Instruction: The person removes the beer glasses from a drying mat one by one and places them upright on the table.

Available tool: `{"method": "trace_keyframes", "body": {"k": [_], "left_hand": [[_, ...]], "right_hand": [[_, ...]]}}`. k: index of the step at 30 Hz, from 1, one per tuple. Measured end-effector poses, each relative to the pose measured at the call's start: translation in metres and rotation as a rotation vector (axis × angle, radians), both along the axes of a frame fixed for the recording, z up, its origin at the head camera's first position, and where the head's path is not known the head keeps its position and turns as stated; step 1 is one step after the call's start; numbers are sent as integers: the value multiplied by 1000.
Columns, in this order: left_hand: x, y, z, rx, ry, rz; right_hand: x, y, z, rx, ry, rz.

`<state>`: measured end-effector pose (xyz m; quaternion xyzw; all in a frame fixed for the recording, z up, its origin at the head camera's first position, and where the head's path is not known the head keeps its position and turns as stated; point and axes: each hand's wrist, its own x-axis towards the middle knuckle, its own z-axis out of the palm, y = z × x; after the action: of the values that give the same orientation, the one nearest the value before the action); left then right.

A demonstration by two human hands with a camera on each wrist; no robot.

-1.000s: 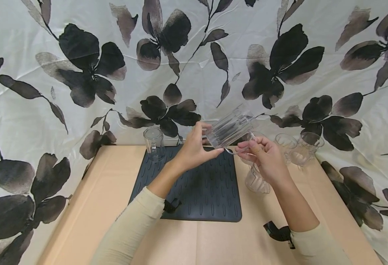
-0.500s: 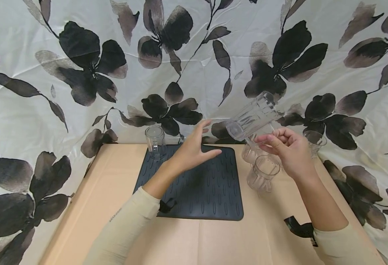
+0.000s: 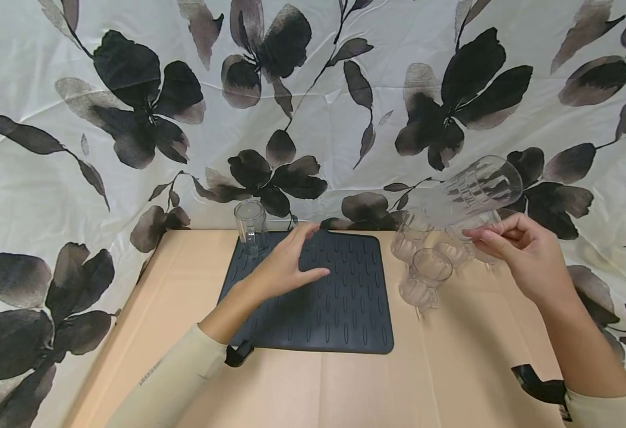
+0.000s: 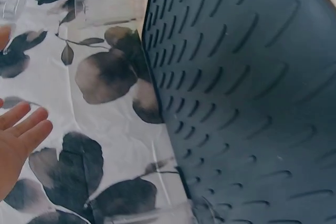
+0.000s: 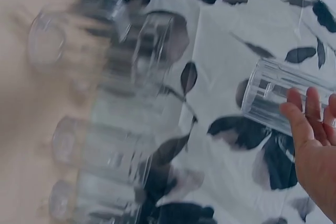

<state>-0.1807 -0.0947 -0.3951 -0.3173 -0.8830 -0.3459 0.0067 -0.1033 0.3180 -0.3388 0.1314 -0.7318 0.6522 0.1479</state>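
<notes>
A tall clear glass mug (image 3: 478,187) tilts in the air at the right, its mouth up and to the right. My right hand (image 3: 529,255) pinches it low by the handle side; the right wrist view shows the fingers (image 5: 310,108) against the ribbed mug (image 5: 268,95). Over the dark ribbed mat (image 3: 345,297) hovers my left hand (image 3: 277,267), fingers extended, thumb apart, holding nothing. The left wrist view catches part of its fingers (image 4: 26,124) at the edge. Another glass mug (image 3: 251,229) stands on the mat's back left corner.
Several clear glass mugs (image 3: 425,279) stand close together right of the mat, below the raised one. The tan table (image 3: 366,392) runs back to a hanging floral cloth (image 3: 345,119). A black wrist mount (image 3: 540,383) juts from the right forearm.
My right hand has carried the glass mug rightward, and its mouth has swung toward the right. My left hand has let go of the mug and drawn back left over the mat.
</notes>
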Motion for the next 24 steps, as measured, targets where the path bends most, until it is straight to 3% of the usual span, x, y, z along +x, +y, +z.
{"method": "trace_keyframes", "body": {"k": [6, 15, 18, 24], "left_hand": [[6, -19, -12, -21, 12, 32], [17, -58, -31, -121, -3, 92], [21, -72, -38, -154, -8, 111], [33, -110, -61, -234, -92, 198]], "right_hand": [[10, 30, -11, -14, 31, 51], [27, 63, -28, 15, -38, 28], [32, 70, -34, 95, -79, -10], [45, 81, -44, 415, -182, -121]]}}
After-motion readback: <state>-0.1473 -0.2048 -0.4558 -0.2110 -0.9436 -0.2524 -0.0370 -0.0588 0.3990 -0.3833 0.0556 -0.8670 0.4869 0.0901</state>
